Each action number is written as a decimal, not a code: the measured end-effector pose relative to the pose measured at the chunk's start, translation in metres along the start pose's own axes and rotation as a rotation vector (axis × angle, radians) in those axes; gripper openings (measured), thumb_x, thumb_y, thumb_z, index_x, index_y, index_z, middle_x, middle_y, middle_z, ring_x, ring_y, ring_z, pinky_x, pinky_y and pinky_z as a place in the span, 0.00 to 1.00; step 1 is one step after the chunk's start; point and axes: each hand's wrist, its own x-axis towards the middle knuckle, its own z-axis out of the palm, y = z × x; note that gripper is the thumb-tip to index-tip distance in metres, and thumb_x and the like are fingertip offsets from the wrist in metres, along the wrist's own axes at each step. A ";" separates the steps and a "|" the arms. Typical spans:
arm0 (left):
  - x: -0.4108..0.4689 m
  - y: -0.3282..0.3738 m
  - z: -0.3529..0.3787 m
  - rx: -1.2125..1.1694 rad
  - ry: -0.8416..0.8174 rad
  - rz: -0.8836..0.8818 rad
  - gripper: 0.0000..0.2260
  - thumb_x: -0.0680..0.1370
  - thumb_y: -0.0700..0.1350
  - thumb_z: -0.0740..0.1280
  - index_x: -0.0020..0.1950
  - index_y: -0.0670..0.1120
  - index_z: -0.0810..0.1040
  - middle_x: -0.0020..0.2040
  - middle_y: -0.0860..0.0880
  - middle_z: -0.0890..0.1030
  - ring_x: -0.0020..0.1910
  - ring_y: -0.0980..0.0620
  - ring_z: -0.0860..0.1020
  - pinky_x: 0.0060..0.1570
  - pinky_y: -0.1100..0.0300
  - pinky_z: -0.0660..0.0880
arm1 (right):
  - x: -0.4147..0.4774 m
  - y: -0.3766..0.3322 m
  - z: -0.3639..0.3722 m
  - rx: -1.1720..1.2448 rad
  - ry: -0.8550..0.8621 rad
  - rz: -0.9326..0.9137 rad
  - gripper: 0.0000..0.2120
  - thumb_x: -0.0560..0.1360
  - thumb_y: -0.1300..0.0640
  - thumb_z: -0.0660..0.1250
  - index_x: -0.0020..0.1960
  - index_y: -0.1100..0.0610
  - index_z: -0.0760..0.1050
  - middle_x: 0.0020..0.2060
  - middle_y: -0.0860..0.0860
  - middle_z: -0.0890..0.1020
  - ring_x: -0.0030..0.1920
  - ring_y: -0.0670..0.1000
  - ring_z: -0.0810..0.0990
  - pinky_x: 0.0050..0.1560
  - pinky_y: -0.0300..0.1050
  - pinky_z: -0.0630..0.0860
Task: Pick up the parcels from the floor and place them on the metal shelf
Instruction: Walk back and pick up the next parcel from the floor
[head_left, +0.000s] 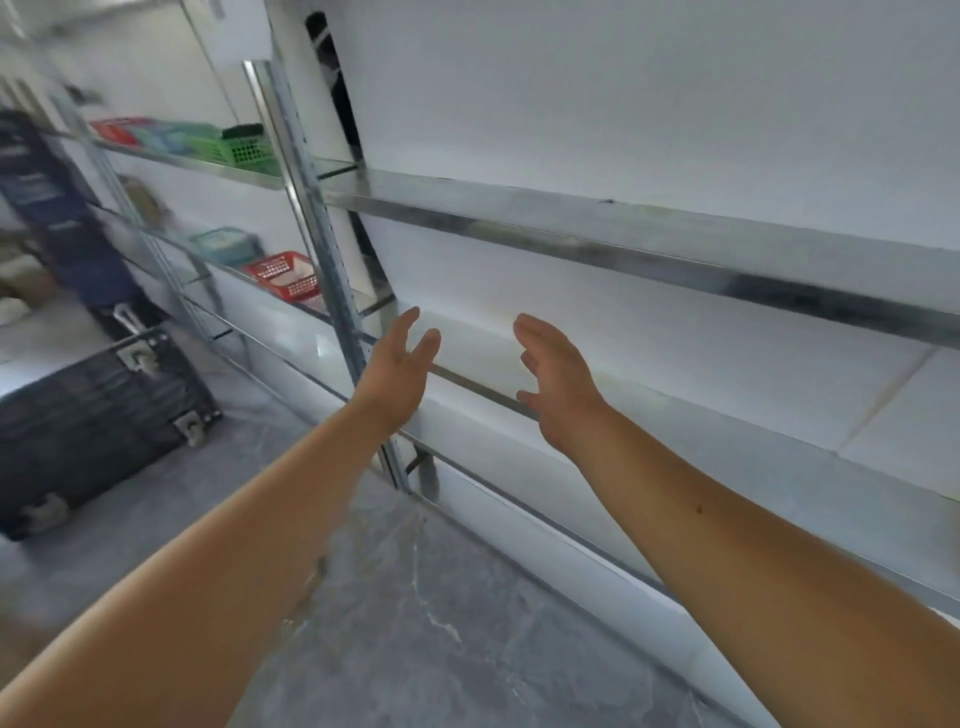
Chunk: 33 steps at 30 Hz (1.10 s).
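Observation:
A metal shelf (623, 244) of grey steel boards runs along the white wall, with an upright post in the middle of the view. My left hand (400, 364) and my right hand (556, 379) are stretched out side by side in front of the middle shelf board (701, 431). Both hands hold nothing and their fingers are apart, palms facing each other. No parcel shows between them or on the boards near them. The picture is blurred by motion.
To the left, the neighbouring shelf bay carries a green basket (244, 148), a red basket (283, 273) and a teal one (223, 244). A dark suitcase on wheels (93, 421) lies on the grey floor (441, 623) at the left.

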 end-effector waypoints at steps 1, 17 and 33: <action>0.003 -0.007 -0.013 -0.003 0.026 -0.008 0.26 0.86 0.59 0.58 0.84 0.57 0.60 0.83 0.47 0.65 0.80 0.45 0.66 0.77 0.47 0.63 | 0.005 0.002 0.016 -0.004 -0.024 0.003 0.22 0.83 0.46 0.65 0.77 0.45 0.70 0.68 0.41 0.70 0.68 0.47 0.69 0.73 0.57 0.69; 0.016 -0.096 -0.142 -0.111 0.343 -0.175 0.27 0.85 0.60 0.59 0.84 0.57 0.59 0.84 0.49 0.64 0.82 0.47 0.63 0.77 0.49 0.62 | 0.072 0.038 0.190 -0.076 -0.375 0.092 0.21 0.83 0.46 0.64 0.76 0.46 0.71 0.67 0.44 0.73 0.69 0.49 0.70 0.72 0.61 0.69; 0.043 -0.124 -0.186 -0.279 0.771 -0.404 0.30 0.85 0.60 0.61 0.85 0.57 0.57 0.85 0.49 0.60 0.82 0.47 0.62 0.66 0.54 0.60 | 0.167 0.059 0.280 -0.107 -0.794 0.177 0.28 0.83 0.46 0.65 0.81 0.45 0.64 0.81 0.47 0.66 0.81 0.55 0.62 0.74 0.59 0.63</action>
